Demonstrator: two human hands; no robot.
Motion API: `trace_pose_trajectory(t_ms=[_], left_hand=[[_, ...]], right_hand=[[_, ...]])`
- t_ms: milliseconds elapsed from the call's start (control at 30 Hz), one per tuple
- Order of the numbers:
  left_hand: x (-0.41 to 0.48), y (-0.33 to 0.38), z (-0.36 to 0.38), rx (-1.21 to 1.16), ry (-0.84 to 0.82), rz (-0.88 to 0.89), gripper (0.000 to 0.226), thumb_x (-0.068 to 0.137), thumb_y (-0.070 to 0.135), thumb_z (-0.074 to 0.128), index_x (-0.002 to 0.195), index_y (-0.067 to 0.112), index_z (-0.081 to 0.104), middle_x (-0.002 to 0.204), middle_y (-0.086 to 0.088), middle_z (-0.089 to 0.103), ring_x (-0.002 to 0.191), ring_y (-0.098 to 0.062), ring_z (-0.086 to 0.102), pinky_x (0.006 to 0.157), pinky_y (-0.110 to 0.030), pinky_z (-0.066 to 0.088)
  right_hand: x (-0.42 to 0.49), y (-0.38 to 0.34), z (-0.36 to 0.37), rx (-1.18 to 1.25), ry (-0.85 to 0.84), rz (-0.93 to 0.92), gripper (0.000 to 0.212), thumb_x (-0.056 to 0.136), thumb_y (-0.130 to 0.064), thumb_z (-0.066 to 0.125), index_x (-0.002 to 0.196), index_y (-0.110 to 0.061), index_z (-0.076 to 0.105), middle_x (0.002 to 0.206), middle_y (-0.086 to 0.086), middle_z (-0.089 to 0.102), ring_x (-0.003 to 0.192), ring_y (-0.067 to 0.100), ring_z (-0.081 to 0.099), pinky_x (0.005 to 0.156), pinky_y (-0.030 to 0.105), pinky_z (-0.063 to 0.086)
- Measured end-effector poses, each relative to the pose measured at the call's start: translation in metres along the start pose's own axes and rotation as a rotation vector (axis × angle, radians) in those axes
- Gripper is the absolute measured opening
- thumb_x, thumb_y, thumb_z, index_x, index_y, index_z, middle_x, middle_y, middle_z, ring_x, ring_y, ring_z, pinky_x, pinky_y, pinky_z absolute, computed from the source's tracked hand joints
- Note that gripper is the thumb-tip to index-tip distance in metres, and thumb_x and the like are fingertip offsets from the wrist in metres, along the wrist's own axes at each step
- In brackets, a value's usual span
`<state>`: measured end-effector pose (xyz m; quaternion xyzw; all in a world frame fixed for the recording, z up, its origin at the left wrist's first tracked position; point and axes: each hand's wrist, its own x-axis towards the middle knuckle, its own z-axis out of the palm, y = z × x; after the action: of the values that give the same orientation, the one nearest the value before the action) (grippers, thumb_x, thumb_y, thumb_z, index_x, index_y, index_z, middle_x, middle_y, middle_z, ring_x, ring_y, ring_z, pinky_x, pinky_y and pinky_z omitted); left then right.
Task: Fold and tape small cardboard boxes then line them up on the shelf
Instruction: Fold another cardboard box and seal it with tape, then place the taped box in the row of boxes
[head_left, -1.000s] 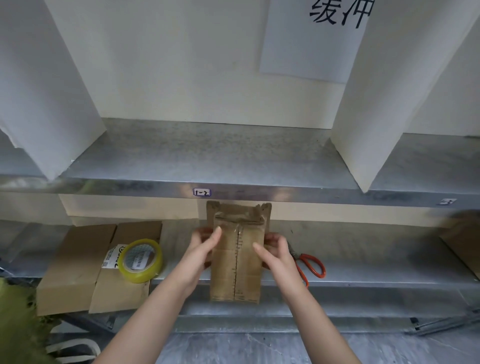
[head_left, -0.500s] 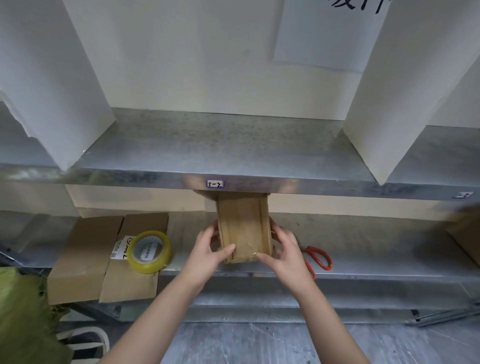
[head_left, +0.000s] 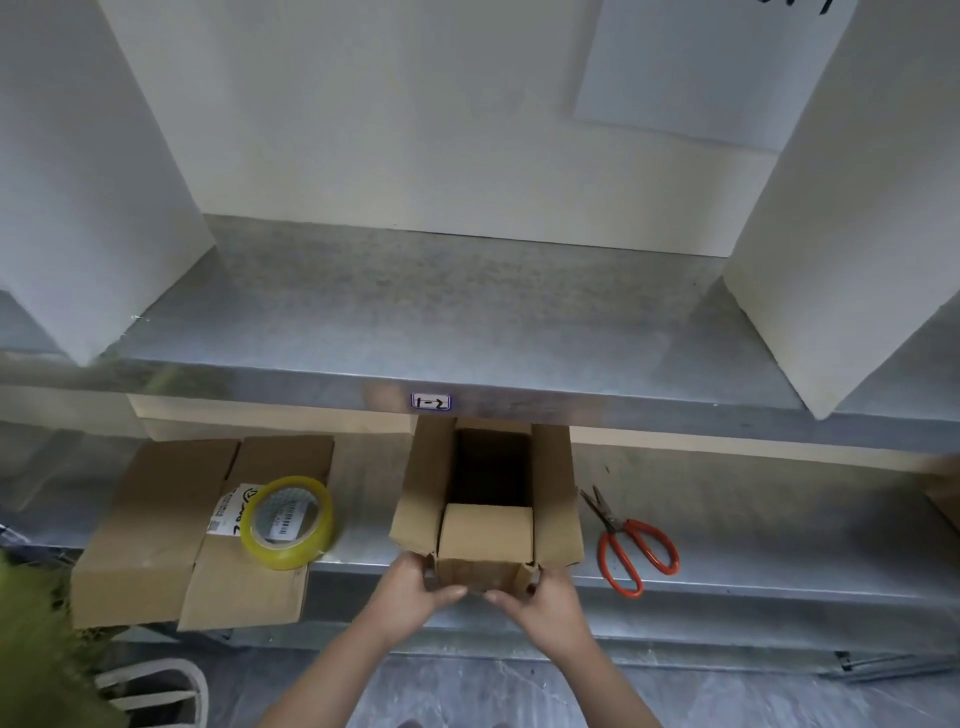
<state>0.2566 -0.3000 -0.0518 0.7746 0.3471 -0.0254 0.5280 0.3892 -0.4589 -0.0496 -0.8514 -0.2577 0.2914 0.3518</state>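
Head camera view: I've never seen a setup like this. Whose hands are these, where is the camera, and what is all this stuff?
There is no machine here. A person wears a camera on the head, and it looks down at their own two hands. The left hand and the right hand both grip the near end of an open cardboard box. The box has its flaps spread and sits on the lower metal shelf. To its left, a yellowish tape roll lies on flattened cardboard. To its right lie orange-handled scissors. Above is the upper shelf, tagged "1-2".
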Motion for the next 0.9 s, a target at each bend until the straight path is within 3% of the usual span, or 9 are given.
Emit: trace_pose_trajectory(t_ms=[100, 133, 200, 300, 467, 733, 833, 900], left_hand=[[0.009, -0.004, -0.012, 0.131, -0.034, -0.009, 0.049, 0.074, 0.06, 0.071, 0.113, 0.032, 0.061, 0.115, 0.013, 0.061, 0.107, -0.004, 0.057, 0.097, -0.029, 0.047], [0.012, -0.006, -0.014, 0.189, -0.034, 0.001, 0.055, 0.074, 0.061, 0.071, 0.117, 0.03, 0.058, 0.118, 0.009, 0.058, 0.112, -0.008, 0.055, 0.099, -0.029, 0.045], [0.017, -0.008, -0.02, 0.349, -0.021, 0.029, 0.068, 0.075, 0.063, 0.069, 0.127, 0.024, 0.053, 0.128, 0.0, 0.052, 0.124, -0.017, 0.047, 0.105, -0.033, 0.04], [0.016, -0.015, -0.034, 0.641, 0.075, 0.143, 0.088, 0.078, 0.068, 0.06, 0.146, 0.02, 0.033, 0.154, -0.003, 0.03, 0.145, -0.022, 0.02, 0.117, -0.039, 0.025], [0.008, -0.021, -0.067, 0.909, 0.122, 0.302, 0.086, 0.084, 0.07, 0.048, 0.153, 0.033, 0.012, 0.162, 0.007, 0.009, 0.149, -0.018, -0.001, 0.12, -0.039, 0.003], [-0.002, 0.022, -0.073, 0.983, 0.116, 0.497, 0.082, 0.085, 0.065, 0.051, 0.152, 0.039, 0.011, 0.161, 0.006, 0.016, 0.149, -0.02, 0.009, 0.119, -0.038, 0.001], [-0.004, 0.042, -0.052, 1.0, 0.099, 0.568, 0.081, 0.086, 0.063, 0.052, 0.152, 0.037, 0.012, 0.161, 0.006, 0.016, 0.149, -0.02, 0.011, 0.12, -0.039, 0.004], [-0.006, 0.055, -0.032, 1.011, 0.078, 0.609, 0.082, 0.086, 0.062, 0.052, 0.152, 0.036, 0.012, 0.16, 0.006, 0.017, 0.148, -0.02, 0.012, 0.12, -0.039, 0.005]], right_hand=[[0.011, 0.001, -0.005, 0.011, -0.013, 0.035, 0.03, 0.073, -0.046, 0.082, 0.072, -0.02, 0.067, 0.069, -0.008, 0.068, 0.064, -0.003, 0.061, 0.06, 0.011, 0.045], [0.015, 0.0, -0.005, 0.032, -0.011, 0.042, 0.029, 0.073, -0.045, 0.082, 0.074, -0.018, 0.069, 0.072, -0.009, 0.069, 0.068, 0.001, 0.063, 0.061, 0.009, 0.043], [0.021, -0.002, -0.003, 0.087, -0.019, 0.035, 0.019, 0.075, -0.039, 0.082, 0.084, -0.025, 0.072, 0.081, -0.019, 0.07, 0.077, -0.009, 0.063, 0.066, 0.002, 0.041], [0.021, -0.003, -0.001, 0.134, 0.003, 0.013, 0.011, 0.08, -0.034, 0.079, 0.084, -0.031, 0.07, 0.084, -0.019, 0.069, 0.08, -0.009, 0.062, 0.067, 0.002, 0.042], [0.002, -0.003, 0.0, 0.251, 0.084, 0.008, 0.014, 0.083, -0.022, 0.077, 0.092, -0.025, 0.067, 0.093, -0.014, 0.068, 0.091, 0.004, 0.063, 0.071, 0.002, 0.044], [-0.048, 0.012, -0.046, 0.193, 0.237, -0.006, 0.019, 0.084, -0.013, 0.075, 0.101, -0.004, 0.072, 0.099, 0.001, 0.072, 0.096, 0.011, 0.064, 0.08, 0.012, 0.046], [-0.071, 0.028, -0.073, 0.233, 0.255, 0.022, 0.009, 0.085, -0.014, 0.075, 0.093, -0.01, 0.073, 0.093, -0.001, 0.074, 0.091, 0.011, 0.068, 0.077, 0.017, 0.052], [-0.088, 0.043, -0.093, 0.281, 0.269, 0.031, 0.012, 0.085, -0.015, 0.074, 0.09, -0.025, 0.071, 0.093, -0.014, 0.073, 0.093, 0.001, 0.067, 0.075, 0.01, 0.049]])
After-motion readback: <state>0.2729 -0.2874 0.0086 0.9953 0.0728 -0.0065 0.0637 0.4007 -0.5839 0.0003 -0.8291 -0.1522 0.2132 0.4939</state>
